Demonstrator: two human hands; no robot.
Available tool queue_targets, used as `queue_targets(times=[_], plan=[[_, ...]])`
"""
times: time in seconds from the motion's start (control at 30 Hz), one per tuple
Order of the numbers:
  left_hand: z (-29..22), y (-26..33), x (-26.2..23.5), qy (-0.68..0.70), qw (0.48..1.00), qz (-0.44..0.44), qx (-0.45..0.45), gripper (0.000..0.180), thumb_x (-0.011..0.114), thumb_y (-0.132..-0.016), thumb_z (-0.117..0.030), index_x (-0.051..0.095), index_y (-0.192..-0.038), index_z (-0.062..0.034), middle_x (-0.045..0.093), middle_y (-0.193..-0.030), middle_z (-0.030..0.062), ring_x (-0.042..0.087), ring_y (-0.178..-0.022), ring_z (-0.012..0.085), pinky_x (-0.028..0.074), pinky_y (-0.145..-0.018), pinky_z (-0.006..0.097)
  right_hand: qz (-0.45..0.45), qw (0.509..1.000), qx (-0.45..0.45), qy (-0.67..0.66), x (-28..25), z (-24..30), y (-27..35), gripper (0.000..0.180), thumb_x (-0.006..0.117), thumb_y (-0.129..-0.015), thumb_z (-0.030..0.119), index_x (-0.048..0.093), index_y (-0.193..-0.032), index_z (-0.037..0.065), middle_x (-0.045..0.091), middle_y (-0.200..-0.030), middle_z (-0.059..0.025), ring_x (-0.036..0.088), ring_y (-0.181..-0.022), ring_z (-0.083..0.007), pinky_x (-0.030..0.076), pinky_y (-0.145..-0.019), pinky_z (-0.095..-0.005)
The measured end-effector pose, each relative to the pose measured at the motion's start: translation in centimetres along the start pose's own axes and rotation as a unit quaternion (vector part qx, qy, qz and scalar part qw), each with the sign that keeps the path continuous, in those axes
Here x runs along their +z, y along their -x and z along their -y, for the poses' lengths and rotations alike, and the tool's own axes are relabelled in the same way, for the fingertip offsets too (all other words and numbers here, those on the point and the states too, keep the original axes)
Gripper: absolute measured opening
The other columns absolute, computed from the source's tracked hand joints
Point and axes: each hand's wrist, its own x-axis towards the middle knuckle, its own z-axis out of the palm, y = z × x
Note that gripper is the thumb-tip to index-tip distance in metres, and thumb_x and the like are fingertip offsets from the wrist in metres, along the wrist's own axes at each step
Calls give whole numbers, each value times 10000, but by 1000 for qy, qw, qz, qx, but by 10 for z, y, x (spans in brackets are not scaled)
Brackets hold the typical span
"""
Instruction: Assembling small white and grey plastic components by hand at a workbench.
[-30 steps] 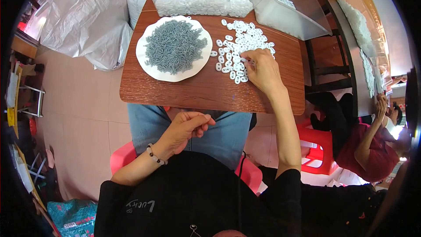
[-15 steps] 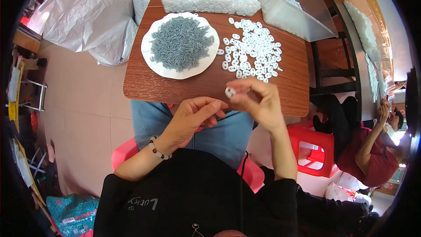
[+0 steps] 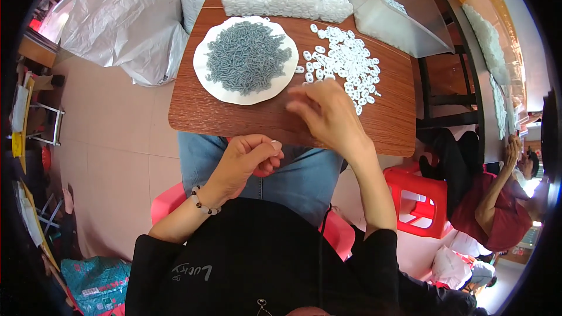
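On the brown wooden table [image 3: 234,118], right hand [image 3: 328,112] hovers fingers spread, holding nothing, between white plate of grey pins [image 3: 246,58] and loose white plastic rings [image 3: 345,64]; left hand [image 3: 249,161] curled, contents unclear; pinch one pin cleanly.

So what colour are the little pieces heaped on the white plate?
Blue-grey pieces, clearest in the head view.
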Motion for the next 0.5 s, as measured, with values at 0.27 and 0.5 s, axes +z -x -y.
queue_targets(times=[0.27,0.5], plan=[[-8,9,0,-13,999,-25,20,191,603,-900,-129,671,-1022,1,648,-780,40,552,-646,69,440,-595,196,-35,985,-41,163,37,-11,-64,136,699,-754,135,668,-874,78,645,-753,-93,579,-795,-307,466,-683,-409],[-15,0,-20,33,998,-1,48,192,575,-908,-143,655,-977,17,629,-729,35,547,-626,75,438,-583,218,-35,979,-83,185,43,-11,-73,108,700,-754,135,645,-829,81,637,-741,-88,573,-795,-308,461,-693,-408]])
